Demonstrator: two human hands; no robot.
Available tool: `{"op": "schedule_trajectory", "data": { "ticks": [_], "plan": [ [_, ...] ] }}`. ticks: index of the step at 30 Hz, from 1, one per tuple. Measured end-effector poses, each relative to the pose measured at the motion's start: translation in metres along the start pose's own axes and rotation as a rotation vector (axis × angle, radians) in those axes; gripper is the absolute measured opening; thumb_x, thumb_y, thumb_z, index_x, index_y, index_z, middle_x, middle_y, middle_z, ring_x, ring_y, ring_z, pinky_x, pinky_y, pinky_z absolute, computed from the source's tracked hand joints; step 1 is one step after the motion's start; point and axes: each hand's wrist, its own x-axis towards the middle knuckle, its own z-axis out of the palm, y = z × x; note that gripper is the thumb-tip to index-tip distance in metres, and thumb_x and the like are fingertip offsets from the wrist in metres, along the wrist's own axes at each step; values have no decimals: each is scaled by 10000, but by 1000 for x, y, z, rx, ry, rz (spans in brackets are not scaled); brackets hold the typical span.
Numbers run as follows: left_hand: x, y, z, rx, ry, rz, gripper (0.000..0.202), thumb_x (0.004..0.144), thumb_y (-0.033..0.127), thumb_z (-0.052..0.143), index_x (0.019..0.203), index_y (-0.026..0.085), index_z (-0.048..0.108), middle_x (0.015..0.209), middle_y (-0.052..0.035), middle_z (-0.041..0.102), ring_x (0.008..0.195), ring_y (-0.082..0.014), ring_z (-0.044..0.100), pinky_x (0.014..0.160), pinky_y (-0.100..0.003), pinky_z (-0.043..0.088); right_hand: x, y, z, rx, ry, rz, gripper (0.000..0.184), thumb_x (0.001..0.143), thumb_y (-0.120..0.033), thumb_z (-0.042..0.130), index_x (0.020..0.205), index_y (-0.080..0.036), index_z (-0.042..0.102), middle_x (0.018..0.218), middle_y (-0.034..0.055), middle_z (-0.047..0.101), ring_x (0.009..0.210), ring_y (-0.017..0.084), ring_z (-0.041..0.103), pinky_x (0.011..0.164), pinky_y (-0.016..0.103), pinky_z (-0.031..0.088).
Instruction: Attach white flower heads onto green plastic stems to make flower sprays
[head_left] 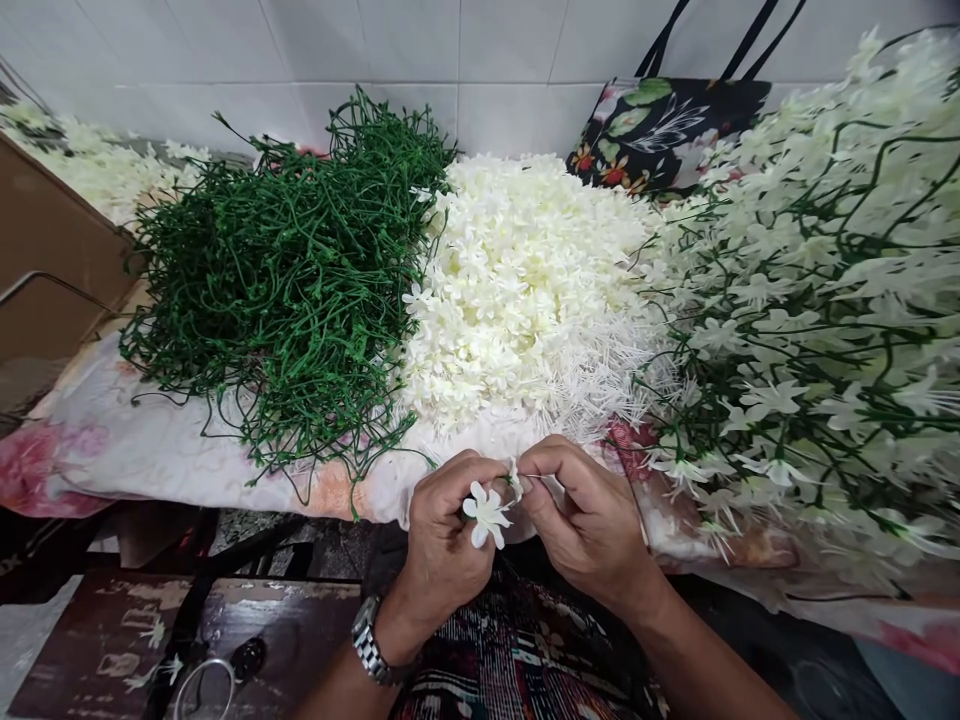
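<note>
My left hand [454, 520] is closed on a green artificial flower stem, mostly hidden in the fingers. A white artificial blossom [487, 515] sticks out from this hand, facing up. Between the fingertips of both hands is a second small white blossom [515, 480], seen edge-on. My right hand [581, 520] pinches at it, and a thin white stamen [538, 476] shows along its fingers. Beyond my hands lie a heap of loose white blossoms [517, 270] and a patch of spiky white stamens [611, 385]. Left of these is a tangled pile of green plastic stems [285, 250].
Assembled white flower sprays [810, 350] rise on the right. A black floral bag [652, 135] leans against the tiled wall. A cardboard box [52, 240] stands at the left on the flowered cloth [187, 450]. Below is a worn brown wooden surface [285, 625].
</note>
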Motion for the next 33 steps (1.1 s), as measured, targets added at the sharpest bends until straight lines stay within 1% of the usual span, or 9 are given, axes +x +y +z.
{"op": "schedule_trajectory", "data": {
  "ticks": [7, 12, 14, 16, 19, 22, 25, 30, 33],
  "plan": [
    [3, 2, -1, -12, 69, -77, 173, 764, 111, 522, 602, 165, 547, 508, 41, 510, 450, -75, 426, 399, -184, 283, 3, -3, 12, 12, 53, 11, 120, 833, -82, 475, 789, -187, 512, 649, -14, 533, 566, 94, 517, 510, 202, 434],
    [4, 1, 0, -41, 77, -116, 136, 722, 82, 518, 623, 158, 572, 521, 43, 516, 471, -75, 428, 425, -176, 308, 3, -1, 13, -1, 71, -5, 125, 847, -91, 469, 777, -184, 517, 639, -11, 528, 574, 101, 519, 524, 206, 436],
    [4, 2, -3, -89, 37, -175, 121, 718, 106, 525, 624, 157, 581, 521, 41, 511, 476, -80, 428, 431, -178, 320, 4, 0, 10, 5, 48, -10, 125, 847, -85, 481, 783, -183, 525, 646, -10, 534, 578, 98, 524, 525, 202, 438],
    [6, 4, -6, -166, -28, -280, 109, 731, 158, 537, 642, 153, 601, 505, 41, 493, 462, -81, 413, 425, -182, 325, 5, 2, 4, 17, 20, -36, 126, 845, -72, 495, 804, -183, 538, 663, -6, 545, 594, 100, 536, 534, 205, 449],
    [9, 8, -10, -251, -118, -430, 140, 750, 242, 556, 724, 140, 649, 501, 32, 507, 456, -87, 421, 431, -191, 343, 7, 4, -7, 3, 16, -136, 148, 833, -40, 518, 858, -179, 561, 710, 16, 570, 653, 116, 559, 580, 229, 479],
    [12, 11, -11, -279, -163, -472, 161, 760, 249, 568, 677, 136, 646, 524, 10, 547, 492, -99, 468, 472, -200, 369, 8, 5, -15, -47, 15, -222, 188, 821, -14, 527, 900, -176, 583, 762, 40, 579, 698, 127, 566, 600, 242, 496],
    [12, 13, -9, -291, -168, -426, 203, 772, 234, 566, 597, 142, 612, 515, 11, 534, 497, -99, 468, 482, -203, 371, 8, 3, -20, -76, 7, -236, 181, 826, -20, 521, 900, -170, 590, 766, 46, 575, 703, 127, 565, 601, 241, 497],
    [8, 16, -5, -57, -91, -132, 183, 759, 131, 524, 601, 142, 616, 538, 9, 531, 508, -98, 470, 486, -199, 363, 6, -3, -22, -53, -15, -169, 149, 820, -26, 504, 847, -148, 585, 754, 44, 575, 690, 119, 565, 604, 235, 484],
    [4, 14, -2, 44, -72, -35, 151, 759, 105, 516, 658, 140, 623, 537, 18, 514, 509, -99, 462, 486, -198, 360, 4, -3, -22, -57, -11, -139, 148, 814, -26, 489, 814, -145, 578, 721, 34, 570, 659, 114, 565, 589, 228, 473]
  ]
}}
